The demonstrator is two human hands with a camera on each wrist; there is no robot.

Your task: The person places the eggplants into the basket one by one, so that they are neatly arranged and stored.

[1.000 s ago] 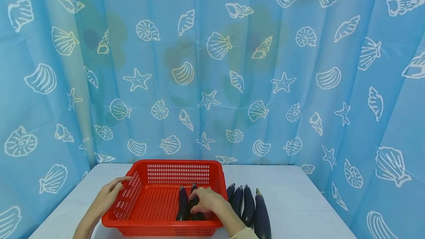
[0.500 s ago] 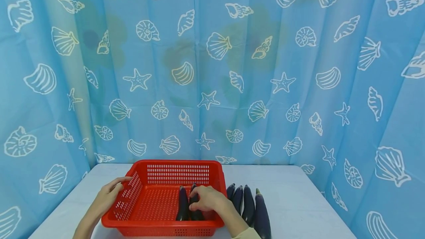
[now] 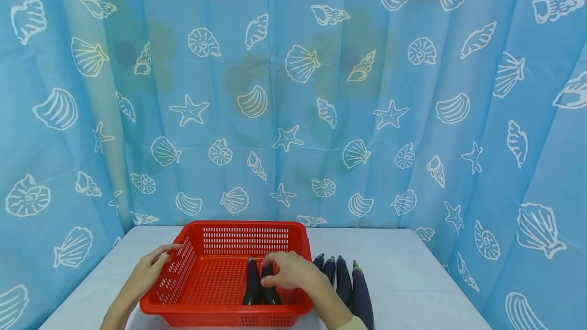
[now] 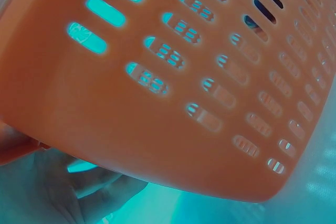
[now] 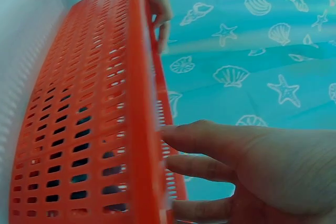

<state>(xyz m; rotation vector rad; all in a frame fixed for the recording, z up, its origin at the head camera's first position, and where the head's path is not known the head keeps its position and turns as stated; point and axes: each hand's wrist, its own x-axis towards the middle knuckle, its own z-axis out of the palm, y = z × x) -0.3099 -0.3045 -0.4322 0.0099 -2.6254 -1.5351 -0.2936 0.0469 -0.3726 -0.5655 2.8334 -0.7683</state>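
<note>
A red plastic basket (image 3: 229, 308) with slotted walls stands on the table. My left hand (image 3: 149, 269) grips its left rim; fingers also show at the rim in the left wrist view. Two dark purple eggplants lie side by side in the basket's right half: the left eggplant (image 3: 252, 284) and the right eggplant (image 3: 270, 294). Over the right eggplant hovers my right hand (image 3: 291, 271), thumb and fingers spread apart above it. The right wrist view shows that hand's fingers (image 5: 205, 169) extended past the basket rim, with nothing visible between them.
Several more eggplants (image 3: 344, 279) lie in a row on the white table (image 3: 403, 279), just right of the basket. A blue curtain (image 3: 293, 101) with white shells and starfish hangs behind the table and along both sides.
My right hand has risen slightly and drawn to the right, loosening from the right eggplant, which now shows more. The left hand and the basket have stayed in place.
</note>
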